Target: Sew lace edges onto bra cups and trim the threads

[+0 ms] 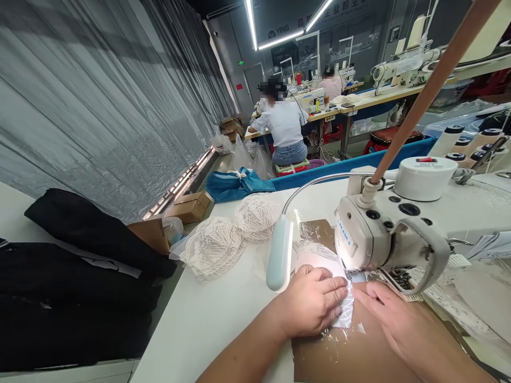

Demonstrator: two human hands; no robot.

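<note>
A white lace fabric piece (344, 314), shaped like a bra cup farther back, lies under the head of a white sewing machine (361, 234). My left hand (315, 300) rests on it with the fingers bent and pressed together, gripping the fabric just left of the needle area. On the other side, my right hand (385, 311) has its index finger stretched out to the fabric's right edge by the presser foot, its other fingers loosely bent. The needle tip is hard to make out. Brown board (331, 356) lies beneath both hands.
A green-grey lamp (279, 255) on a bent neck hangs left of the machine. Stacked lace cups (213, 247) lie on the white table (187, 330). Thread cones (451, 141) stand at right. A seated person (283, 125) works farther off. Black cloth (72, 298) lies at left.
</note>
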